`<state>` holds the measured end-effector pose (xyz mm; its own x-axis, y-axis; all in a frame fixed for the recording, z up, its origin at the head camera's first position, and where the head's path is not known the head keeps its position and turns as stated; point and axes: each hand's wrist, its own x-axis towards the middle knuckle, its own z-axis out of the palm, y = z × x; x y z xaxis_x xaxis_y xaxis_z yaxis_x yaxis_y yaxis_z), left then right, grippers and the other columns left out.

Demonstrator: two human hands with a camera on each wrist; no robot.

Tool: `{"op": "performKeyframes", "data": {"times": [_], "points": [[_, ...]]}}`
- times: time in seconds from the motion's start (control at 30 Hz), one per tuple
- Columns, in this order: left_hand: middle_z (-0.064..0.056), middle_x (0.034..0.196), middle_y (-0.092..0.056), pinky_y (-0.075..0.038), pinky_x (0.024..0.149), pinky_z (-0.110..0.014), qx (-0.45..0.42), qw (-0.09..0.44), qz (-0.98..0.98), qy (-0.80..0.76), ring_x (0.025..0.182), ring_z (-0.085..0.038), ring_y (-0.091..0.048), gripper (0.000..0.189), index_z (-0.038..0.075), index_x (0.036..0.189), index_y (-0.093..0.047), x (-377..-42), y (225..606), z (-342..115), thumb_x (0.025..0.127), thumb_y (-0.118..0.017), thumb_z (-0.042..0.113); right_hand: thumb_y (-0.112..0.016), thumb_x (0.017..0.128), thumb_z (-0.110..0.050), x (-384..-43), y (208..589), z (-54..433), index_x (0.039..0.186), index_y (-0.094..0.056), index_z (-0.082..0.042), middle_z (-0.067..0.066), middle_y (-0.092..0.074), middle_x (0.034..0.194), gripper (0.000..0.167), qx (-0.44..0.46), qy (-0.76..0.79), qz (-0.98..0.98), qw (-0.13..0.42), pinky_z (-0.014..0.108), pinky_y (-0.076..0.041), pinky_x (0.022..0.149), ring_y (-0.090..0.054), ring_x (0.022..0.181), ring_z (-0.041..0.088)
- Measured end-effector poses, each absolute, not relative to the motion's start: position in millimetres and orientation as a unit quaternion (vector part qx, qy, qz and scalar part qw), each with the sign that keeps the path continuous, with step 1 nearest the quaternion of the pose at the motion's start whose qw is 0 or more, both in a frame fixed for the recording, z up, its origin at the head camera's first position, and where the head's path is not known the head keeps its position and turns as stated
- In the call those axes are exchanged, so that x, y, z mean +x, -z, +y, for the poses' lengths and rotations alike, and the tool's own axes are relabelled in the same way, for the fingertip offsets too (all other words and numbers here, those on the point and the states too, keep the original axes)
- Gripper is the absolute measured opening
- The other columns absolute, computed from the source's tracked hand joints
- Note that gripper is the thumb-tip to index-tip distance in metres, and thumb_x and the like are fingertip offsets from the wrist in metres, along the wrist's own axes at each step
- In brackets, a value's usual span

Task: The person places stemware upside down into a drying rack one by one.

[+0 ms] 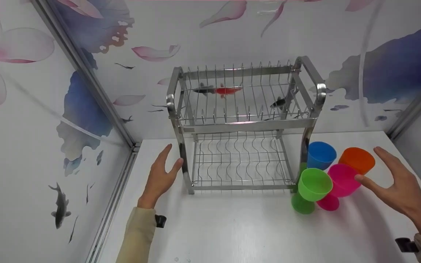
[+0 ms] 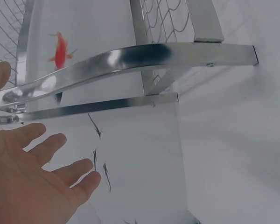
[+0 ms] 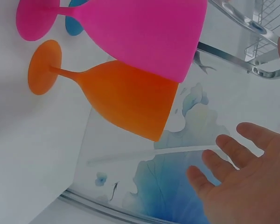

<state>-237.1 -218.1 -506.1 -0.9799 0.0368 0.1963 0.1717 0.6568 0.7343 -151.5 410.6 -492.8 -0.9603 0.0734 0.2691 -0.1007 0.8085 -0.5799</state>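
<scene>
A two-tier metal dish rack [image 1: 247,126] stands against the back wall. My left hand [image 1: 160,179] is beside its left front leg, with fingers and thumb spread and nothing held. In the left wrist view, that hand [image 2: 35,172] has relaxed fingers near the shiny side frame [image 2: 107,63]. At the rack's right side, four-coloured goblets stand upright in a cluster: blue [image 1: 321,156], orange [image 1: 358,160], pink [image 1: 342,179] and green [image 1: 315,184]. My right hand [image 1: 400,186] is spread just right of the orange and pink ones, holding nothing. Whether its thumb touches the pink goblet I cannot tell.
The white tabletop [image 1: 232,226] extends in front of the rack. White panels with petals, fish and blue patterns enclose the back and sides. A metal corner rail [image 1: 112,204] runs along the left edge. Both wrists wear black straps [image 1: 160,221].
</scene>
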Motion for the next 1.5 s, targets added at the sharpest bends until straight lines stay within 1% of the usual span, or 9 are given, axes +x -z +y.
{"op": "performKeyframes", "data": {"times": [0.23, 0.3, 0.4, 0.47, 0.53, 0.63, 0.8, 1.0, 1.5], "points": [[-0.017, 0.171, -0.037, -0.034, 0.129, -0.06, -0.069, 0.09, -0.883, 0.456, 0.156, -0.045, -0.037, 0.072, 0.008, 0.167, -0.035, -241.8, 511.8, -209.9, 0.11, -0.06, 0.043, -0.081, 0.093, -0.036, -145.3, 504.2, 408.3, 0.171, -0.025, -0.015, 0.03, -0.028, 0.171, 0.098, 0.001, -0.324, -0.934, 0.154, 0.093, -0.024, 0.107, -0.028, 0.15, 0.061], [-0.017, 0.17, -0.04, -0.039, 0.126, -0.06, -0.077, 0.088, -0.874, 0.471, 0.153, -0.046, -0.042, 0.068, 0.008, 0.166, -0.036, -242.8, 515.3, -204.0, 0.11, -0.059, 0.04, -0.082, 0.093, -0.035, -140.1, 512.1, 410.1, 0.17, -0.026, -0.014, 0.03, -0.03, 0.17, 0.097, -0.013, -0.327, -0.931, 0.162, 0.087, -0.026, 0.115, -0.03, 0.149, 0.061], [-0.017, 0.168, -0.043, -0.043, 0.124, -0.06, -0.084, 0.089, -0.864, 0.488, 0.149, -0.046, -0.048, 0.064, 0.008, 0.165, -0.037, -243.8, 520.8, -196.3, 0.111, -0.059, 0.034, -0.082, 0.094, -0.031, -133.0, 526.7, 410.5, 0.169, -0.03, -0.013, 0.03, -0.033, 0.168, 0.093, -0.04, -0.339, -0.924, 0.174, 0.042, -0.028, 0.133, -0.035, 0.146, 0.06], [-0.017, 0.166, -0.047, -0.046, 0.121, -0.059, -0.085, 0.096, -0.858, 0.497, 0.146, -0.044, -0.052, 0.061, 0.008, 0.165, -0.039, -244.8, 523.3, -192.2, 0.112, -0.059, 0.031, -0.082, 0.094, -0.029, -129.5, 536.9, 409.2, 0.168, -0.032, -0.013, 0.028, -0.037, 0.168, 0.09, -0.059, -0.354, -0.915, 0.183, 0.018, -0.019, 0.126, -0.038, 0.146, 0.058], [-0.018, 0.162, -0.05, -0.05, 0.118, -0.057, -0.085, 0.106, -0.851, 0.506, 0.142, -0.043, -0.057, 0.059, 0.006, 0.163, -0.041, -246.0, 524.9, -188.8, 0.111, -0.06, 0.026, -0.082, 0.095, -0.029, -126.6, 546.4, 406.6, 0.168, -0.034, -0.015, 0.025, -0.039, 0.168, 0.088, -0.08, -0.369, -0.907, 0.184, 0.01, -0.018, 0.12, -0.04, 0.145, 0.055], [-0.02, 0.157, -0.056, -0.058, 0.111, -0.049, -0.085, 0.122, -0.844, 0.516, 0.134, -0.04, -0.065, 0.057, 0.004, 0.161, -0.043, -247.6, 526.0, -184.9, 0.11, -0.063, 0.02, -0.082, 0.095, -0.029, -124.6, 558.2, 402.2, 0.168, -0.035, -0.019, 0.021, -0.042, 0.167, 0.087, -0.11, -0.39, -0.896, 0.18, 0.012, -0.029, 0.12, -0.043, 0.145, 0.047], [-0.022, 0.143, -0.065, -0.067, 0.092, -0.035, -0.075, 0.133, -0.837, 0.526, 0.111, -0.038, -0.076, 0.054, 0.004, 0.157, -0.048, -249.0, 529.7, -182.1, 0.106, -0.066, 0.009, -0.084, 0.094, -0.033, -123.4, 575.8, 393.6, 0.168, -0.033, -0.025, 0.016, -0.042, 0.168, 0.09, -0.149, -0.438, -0.874, 0.149, 0.001, -0.038, 0.102, -0.046, 0.148, 0.037], [-0.019, 0.133, -0.071, -0.067, 0.08, -0.026, -0.045, 0.135, -0.845, 0.515, 0.1, -0.031, -0.078, 0.053, 0.009, 0.153, -0.054, -249.4, 530.4, -182.0, 0.103, -0.069, 0.005, -0.086, 0.092, -0.035, -128.2, 595.4, 382.3, 0.171, -0.025, -0.023, 0.016, -0.036, 0.172, 0.1, -0.177, -0.493, -0.844, 0.117, 0.002, -0.046, 0.095, -0.044, 0.149, 0.04], [-0.017, 0.124, -0.072, -0.068, 0.074, -0.032, -0.033, 0.146, -0.867, 0.476, 0.092, -0.025, -0.078, 0.049, 0.006, 0.148, -0.058, -249.1, 527.4, -177.8, 0.101, -0.071, 0.003, -0.091, 0.086, -0.039, -149.2, 630.2, 369.8, 0.171, -0.019, -0.035, 0.008, -0.029, 0.173, 0.112, -0.21, -0.587, -0.78, 0.054, 0.004, -0.053, 0.088, -0.034, 0.154, 0.035]]}}
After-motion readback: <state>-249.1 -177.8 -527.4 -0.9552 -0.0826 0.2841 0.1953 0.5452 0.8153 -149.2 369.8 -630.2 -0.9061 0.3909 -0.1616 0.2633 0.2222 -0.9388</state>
